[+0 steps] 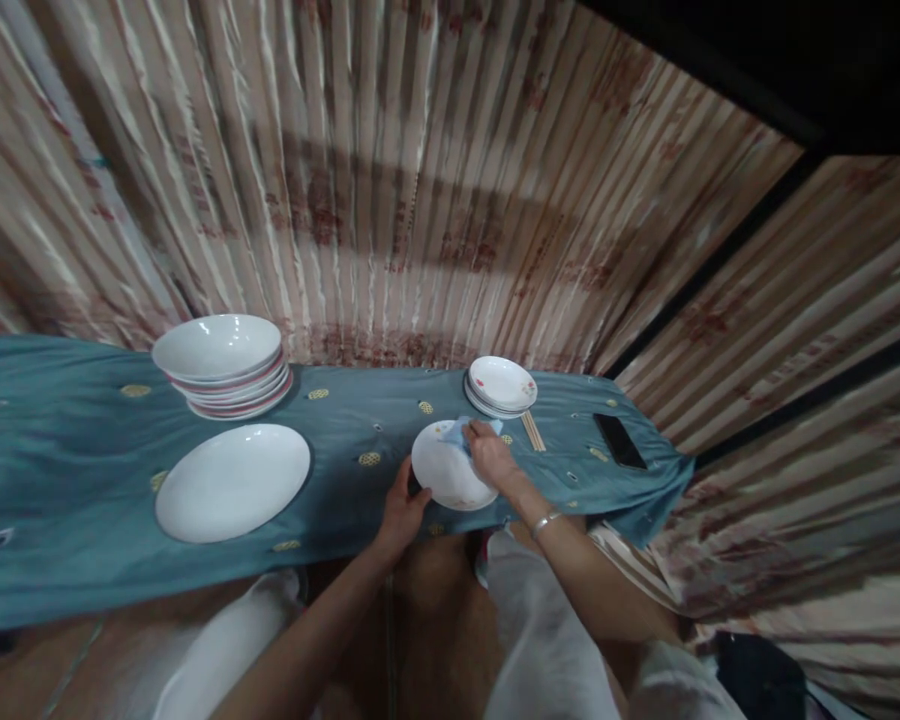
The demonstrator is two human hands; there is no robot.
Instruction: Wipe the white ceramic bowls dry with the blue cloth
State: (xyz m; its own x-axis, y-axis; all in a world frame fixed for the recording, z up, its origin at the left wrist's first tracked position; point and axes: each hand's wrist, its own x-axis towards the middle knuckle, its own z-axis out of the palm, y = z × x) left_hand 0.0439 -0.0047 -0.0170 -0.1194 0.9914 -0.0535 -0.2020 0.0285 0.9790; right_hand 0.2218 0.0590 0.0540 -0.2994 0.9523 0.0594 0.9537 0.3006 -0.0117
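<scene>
A round white plate with a floral rim (447,477) is held at the front edge of a blue-green tablecloth with yellow pineapple motifs (345,500); whether it rests on the fabric cannot be told. The left hand (403,512) pinches its left rim, thumb uppermost, while the right hand (489,455) grasps a thin pale blue cloth (456,433) against its upper right face. Behind stand stacked small white floral plates (502,382), beside slender wooden chopsticks (532,433).
</scene>
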